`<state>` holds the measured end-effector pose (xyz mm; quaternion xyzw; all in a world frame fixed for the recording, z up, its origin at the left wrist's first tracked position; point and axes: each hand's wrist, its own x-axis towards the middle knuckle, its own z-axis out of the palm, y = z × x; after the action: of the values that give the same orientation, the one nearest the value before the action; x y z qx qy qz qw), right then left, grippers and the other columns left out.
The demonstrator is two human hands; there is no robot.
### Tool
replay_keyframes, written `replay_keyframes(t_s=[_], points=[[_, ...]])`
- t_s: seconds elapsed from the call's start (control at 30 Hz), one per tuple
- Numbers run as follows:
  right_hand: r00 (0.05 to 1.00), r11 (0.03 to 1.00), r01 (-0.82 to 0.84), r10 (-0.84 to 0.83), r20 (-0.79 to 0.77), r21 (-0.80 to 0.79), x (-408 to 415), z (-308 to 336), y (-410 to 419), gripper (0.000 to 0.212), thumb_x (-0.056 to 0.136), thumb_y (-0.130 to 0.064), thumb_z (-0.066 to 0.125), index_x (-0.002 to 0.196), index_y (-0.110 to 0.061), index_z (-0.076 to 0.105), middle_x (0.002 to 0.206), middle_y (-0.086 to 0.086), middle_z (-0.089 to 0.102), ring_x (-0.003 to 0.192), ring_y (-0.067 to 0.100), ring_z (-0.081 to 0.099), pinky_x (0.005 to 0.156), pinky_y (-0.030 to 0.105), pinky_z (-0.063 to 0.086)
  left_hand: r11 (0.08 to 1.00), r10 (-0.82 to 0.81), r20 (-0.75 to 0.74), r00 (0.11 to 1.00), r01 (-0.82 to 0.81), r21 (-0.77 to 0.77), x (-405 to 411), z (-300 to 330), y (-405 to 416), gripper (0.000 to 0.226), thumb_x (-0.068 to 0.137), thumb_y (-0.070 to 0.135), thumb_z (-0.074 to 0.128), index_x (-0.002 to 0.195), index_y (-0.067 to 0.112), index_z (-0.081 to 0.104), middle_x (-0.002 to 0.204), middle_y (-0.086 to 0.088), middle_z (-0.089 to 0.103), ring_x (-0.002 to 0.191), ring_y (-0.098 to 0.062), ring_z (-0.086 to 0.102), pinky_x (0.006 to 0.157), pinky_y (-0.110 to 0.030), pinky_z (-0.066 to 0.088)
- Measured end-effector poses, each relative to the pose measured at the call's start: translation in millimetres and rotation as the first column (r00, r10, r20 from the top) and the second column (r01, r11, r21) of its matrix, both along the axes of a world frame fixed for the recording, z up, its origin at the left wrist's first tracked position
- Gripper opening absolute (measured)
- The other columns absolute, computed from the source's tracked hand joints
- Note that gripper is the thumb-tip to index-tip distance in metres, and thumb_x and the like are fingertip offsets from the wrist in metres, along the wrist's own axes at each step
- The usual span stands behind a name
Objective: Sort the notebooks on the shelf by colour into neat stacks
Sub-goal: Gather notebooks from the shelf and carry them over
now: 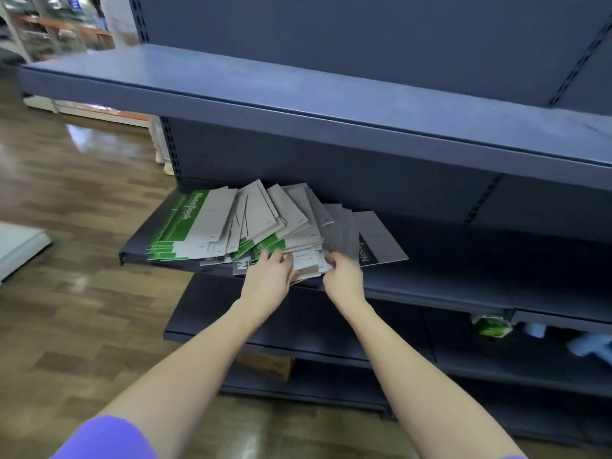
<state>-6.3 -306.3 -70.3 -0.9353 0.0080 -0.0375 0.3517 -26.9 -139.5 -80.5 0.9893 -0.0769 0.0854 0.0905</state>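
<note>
The notebooks [261, 223] lay fanned in a loose, overlapping heap on the middle shelf [463, 293] of a dark blue store rack, at the centre of the frame. Green-banded covers sat at the left of the heap; a grey and black cover [377, 238] lay at its right edge, and most others showed plain grey backs. The left hand [270, 276] reached into the near edge of the heap, fingers curled onto the lower notebooks. The right hand [342, 271], just beside it, pinched the near corners of the grey ones. The upper shelf [231, 81] spanned the top of the frame. A green carton [490, 326] sat on a lower shelf at the right. Wood-patterned flooring [66, 193] filled the left.
</note>
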Motion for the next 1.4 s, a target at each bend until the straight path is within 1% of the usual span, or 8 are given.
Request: replay_keyframes(t_s=[0.23, 0.47, 0.63, 0.77, 0.93, 1.1, 1.23, 1.4], points=[[0.996, 0.969, 0.072, -0.058, 0.066, -0.238, -10.3, -3.7, 26.7, 0.03, 0.094, -0.03, 0.059, 0.122, -0.016, 0.06, 0.133, 0.008, 0.054, 0.126, 0.031, 0.037, 0.107, 0.042, 0.032, 0.983, -0.083, -0.017, 0.996, 0.085, 0.163, -16.5, 0.3, 13.3, 0.053, 0.082, -0.005, 0.057, 0.133, 0.004, 0.048, 0.128, -0.015, 0.056, 0.114, -0.034, 0.052, 0.083, -0.038, 0.05], [0.983, 0.995, 0.089, -0.094, -0.156, -0.039, 3.6, -4.1, 28.5, 0.071, 0.081, -0.033, 0.08, 0.135, -0.007, 0.042, 0.139, 0.019, 0.042, 0.128, 0.036, 0.042, 0.107, 0.047, 0.041, 0.993, -0.021, -0.051, 0.998, 0.027, 0.114, -23.8, 1.5, 16.6, 0.049, 0.085, -0.005, 0.051, 0.131, 0.009, 0.046, 0.13, -0.01, 0.056, 0.115, -0.029, 0.051, 0.088, -0.036, 0.048], [0.989, 0.993, 0.103, -0.108, -0.1, -0.056, 5.5, 2.7, 24.3, 0.045, 0.09, -0.024, 0.066, 0.129, -0.01, 0.05, 0.133, 0.015, 0.047, 0.127, 0.033, 0.038, 0.106, 0.042, 0.036, 0.994, 0.058, -0.072, 0.996, -0.051, 0.098, -25.6, 9.8, 9.9, 0.041, 0.085, -0.001, 0.053, 0.123, 0.013, 0.049, 0.126, -0.005, 0.059, 0.111, -0.026, 0.053, 0.082, -0.033, 0.044], [0.998, 1.0, 0.03, -0.03, 0.054, 0.0, 6.8, 19.9, 26.3, 0.024, 0.098, -0.014, 0.045, 0.117, -0.012, 0.06, 0.118, 0.011, 0.059, 0.113, 0.028, 0.049, 0.093, 0.037, 0.04, 0.991, 0.083, -0.06, 0.995, -0.076, 0.114, -23.7, 10.1, 8.4, 0.041, 0.084, 0.007, 0.063, 0.122, 0.013, 0.049, 0.125, -0.004, 0.06, 0.112, -0.026, 0.054, 0.082, -0.033, 0.044], [0.979, 0.993, 0.037, -0.014, -0.203, 0.11, 12.7, 29.6, 41.0, 0.049, 0.086, -0.043, 0.066, 0.113, -0.006, 0.051, 0.104, 0.011, 0.065, 0.092, 0.028, 0.066, 0.074, 0.037, 0.054, 0.989, 0.075, -0.036, 0.997, -0.07, 0.128, -22.6, 11.1, 8.3, 0.039, 0.084, 0.009, 0.061, 0.121, 0.013, 0.05, 0.123, -0.004, 0.061, 0.111, -0.027, 0.056, 0.081, -0.034, 0.044], [0.943, 0.982, 0.088, -0.028, -0.332, 0.169, 15.4, 22.1, 40.4, 0.042, 0.085, -0.011, 0.074, 0.113, -0.006, 0.044, 0.106, 0.009, 0.058, 0.088, 0.025, 0.064, 0.061, 0.032, 0.056, 0.998, 0.057, 0.057, 0.997, -0.054, -0.041, -28.1, -5.1, 16.2, 0.021, 0.091, 0.031, 0.065, 0.104, 0.017, 0.056, 0.11, 0.0, 0.065, 0.101, -0.026, 0.058, 0.073, -0.036, 0.047], [0.938, 0.927, 0.157, -0.032, -0.346, 0.34, 17.0, 9.3, 33.9, 0.034, 0.078, -0.01, 0.081, 0.097, -0.011, 0.052, 0.107, 0.011, 0.065, 0.095, 0.026, 0.066, 0.083, 0.043, 0.059, 0.993, 0.051, 0.117, 0.992, -0.038, -0.11, -27.0, -9.5, 19.8, 0.033, 0.093, 0.054, 0.056, 0.097, 0.021, 0.056, 0.104, 0.006, 0.058, 0.1, -0.019, 0.052, 0.068, -0.033, 0.045], [0.954, 0.874, 0.198, -0.068, -0.291, 0.444, 17.2, 16.9, 27.4, 0.041, 0.083, -0.012, 0.071, 0.122, -0.006, 0.061, 0.107, 0.007, 0.067, 0.103, 0.028, 0.065, 0.094, 0.047, 0.055, 0.978, 0.067, 0.183, 0.981, -0.028, -0.207, -22.1, -2.0, 18.4, 0.025, 0.097, 0.039, 0.057, 0.11, 0.017, 0.058, 0.107, 0.001, 0.054, 0.1, -0.021, 0.052, 0.067, -0.035, 0.049]])
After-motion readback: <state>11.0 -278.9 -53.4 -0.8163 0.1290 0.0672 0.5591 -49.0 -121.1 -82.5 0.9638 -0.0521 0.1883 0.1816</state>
